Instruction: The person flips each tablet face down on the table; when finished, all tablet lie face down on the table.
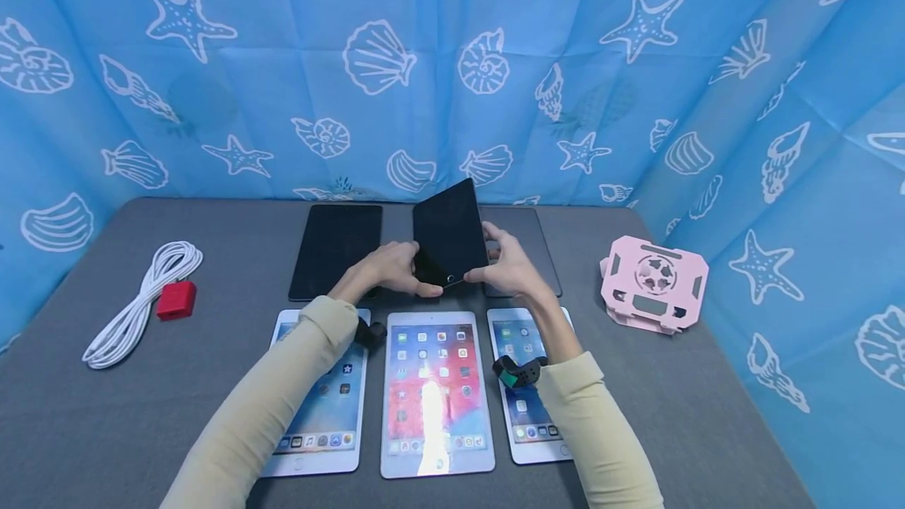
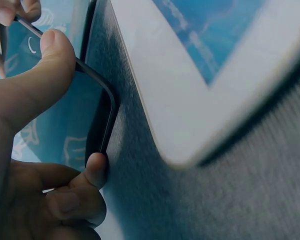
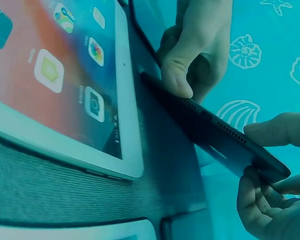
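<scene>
A dark tablet (image 1: 447, 228) is held tilted at the back middle, its black screen toward me and its right side raised. My left hand (image 1: 392, 267) grips its lower left corner, the thumb lying along the near edge in the left wrist view. At the lower right corner my right hand (image 1: 511, 264) pinches the tablet between thumb and fingers; the right wrist view shows speaker holes along the edge (image 3: 230, 131) between both hands. A black-screened tablet (image 1: 338, 246) lies left of it, and another dark tablet (image 1: 533, 246) lies behind my right hand.
In front lie three white tablets with lit screens: left (image 1: 321, 407), middle (image 1: 438, 399) and right (image 1: 526, 407), the outer two partly under my forearms. A coiled white cable (image 1: 144, 297) and red block (image 1: 176, 300) are at left, a pink stand (image 1: 654, 285) at right. A blue curtain (image 1: 283, 85) hangs behind.
</scene>
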{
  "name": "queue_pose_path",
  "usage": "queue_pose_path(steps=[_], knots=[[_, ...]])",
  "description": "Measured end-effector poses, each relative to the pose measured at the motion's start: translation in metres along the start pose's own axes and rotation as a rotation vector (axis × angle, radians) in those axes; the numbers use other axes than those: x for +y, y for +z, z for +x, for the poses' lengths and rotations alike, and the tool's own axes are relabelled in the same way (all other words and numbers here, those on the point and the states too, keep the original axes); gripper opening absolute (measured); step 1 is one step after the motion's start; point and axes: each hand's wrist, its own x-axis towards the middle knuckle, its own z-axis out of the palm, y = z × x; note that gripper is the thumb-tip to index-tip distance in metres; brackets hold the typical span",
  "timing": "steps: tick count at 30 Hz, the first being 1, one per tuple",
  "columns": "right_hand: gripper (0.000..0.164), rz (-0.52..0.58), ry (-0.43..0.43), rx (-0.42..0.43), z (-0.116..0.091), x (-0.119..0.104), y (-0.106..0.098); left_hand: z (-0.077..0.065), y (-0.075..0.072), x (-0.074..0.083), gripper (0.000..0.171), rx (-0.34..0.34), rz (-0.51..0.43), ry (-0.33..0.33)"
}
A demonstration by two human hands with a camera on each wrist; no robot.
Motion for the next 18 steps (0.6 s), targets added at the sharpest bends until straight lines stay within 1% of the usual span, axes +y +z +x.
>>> queue_pose_path(steps=[7, 14, 18], knots=[[0.096, -0.014, 0.013, 0.01, -0.004, -0.004, -0.007, 0.006, 0.003, 0.006, 0.093, -0.002, -0.028, 0.021], [0.096, -0.027, 0.014, 0.023, -0.004, -0.005, -0.012, 0.009, 0.007, 0.01, 0.088, -0.001, -0.07, 0.054], [0.095, -0.019, -0.013, 0.017, -0.005, -0.007, -0.014, 0.011, 0.009, 0.012, 0.079, -0.003, -0.094, 0.092]])
